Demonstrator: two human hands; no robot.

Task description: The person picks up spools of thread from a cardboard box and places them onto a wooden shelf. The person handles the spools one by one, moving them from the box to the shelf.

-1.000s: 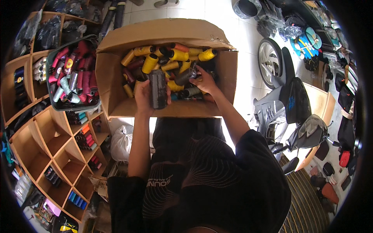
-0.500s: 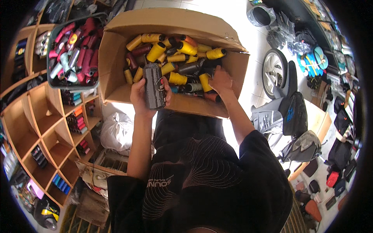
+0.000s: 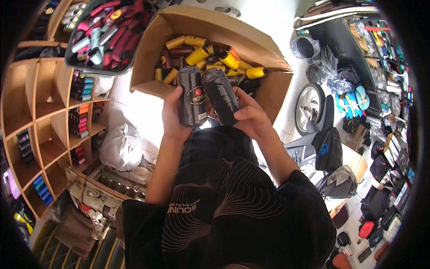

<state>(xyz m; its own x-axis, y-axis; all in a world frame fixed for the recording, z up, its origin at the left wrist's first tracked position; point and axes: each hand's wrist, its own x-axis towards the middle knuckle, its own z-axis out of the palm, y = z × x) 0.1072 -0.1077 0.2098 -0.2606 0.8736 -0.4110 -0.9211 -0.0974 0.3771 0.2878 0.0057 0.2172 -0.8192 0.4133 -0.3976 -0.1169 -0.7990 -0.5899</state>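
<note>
My left hand (image 3: 174, 112) is closed round a dark grey thread spool (image 3: 190, 92) with a printed label, held upright with its top end away from me. Beside it, my right hand (image 3: 255, 114) grips a second thread spool (image 3: 220, 96), black and tilted a little to the left at its top. The two spools nearly touch at their upper ends. Both are in front of the near side of a cardboard box (image 3: 150, 71), which holds several yellow thread spools (image 3: 197, 56) along with some dark red and orange ones. The spools and my hands hide part of the box's contents.
A dark crate (image 3: 101, 67) of red and pale thread spools stands left of the box. Wooden cubbyhole shelves (image 3: 49, 116) fill the left side, near a white sack (image 3: 121, 147). At the right are a wheel (image 3: 310, 110) and bags (image 3: 376, 208) on the floor.
My right hand has come out of the box with a black spool and moved beside my left hand. The left spool has turned, bringing its label into view. The view has shifted.
</note>
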